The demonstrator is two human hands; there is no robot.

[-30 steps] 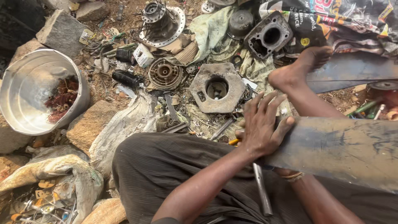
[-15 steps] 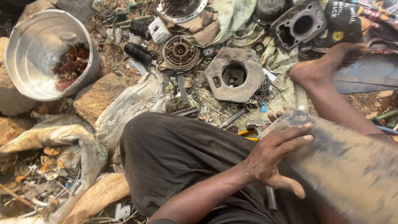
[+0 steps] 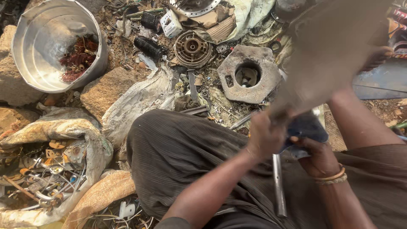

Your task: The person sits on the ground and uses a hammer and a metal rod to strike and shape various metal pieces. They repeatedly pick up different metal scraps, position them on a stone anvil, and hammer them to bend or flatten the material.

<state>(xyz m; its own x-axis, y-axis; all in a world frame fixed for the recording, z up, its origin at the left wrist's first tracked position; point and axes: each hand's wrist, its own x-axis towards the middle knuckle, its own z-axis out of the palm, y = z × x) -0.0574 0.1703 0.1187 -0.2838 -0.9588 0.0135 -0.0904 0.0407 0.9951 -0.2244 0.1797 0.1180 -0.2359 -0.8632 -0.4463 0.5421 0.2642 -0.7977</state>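
Grey metal sheet (image 3: 335, 55) is clamped upright by left hand (image 3: 265, 138) and right hand (image 3: 316, 157).

Dull grey, motion-blurred sheet (image 3: 335, 55) is gripped by left hand (image 3: 265, 138) and right hand (image 3: 316, 157); material cannot be told. Beside it, flanged plate (image 3: 248, 76): rough, pitted cast metal. Left of plate, basin (image 3: 51, 42): smooth, brushed metal, faintly shiny. Below basin, sack (image 3: 85, 135): coarse woven cloth, matt.

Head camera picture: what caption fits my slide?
Both hands, left hand and right hand, grip a blurred metal sheet above scrap parts.
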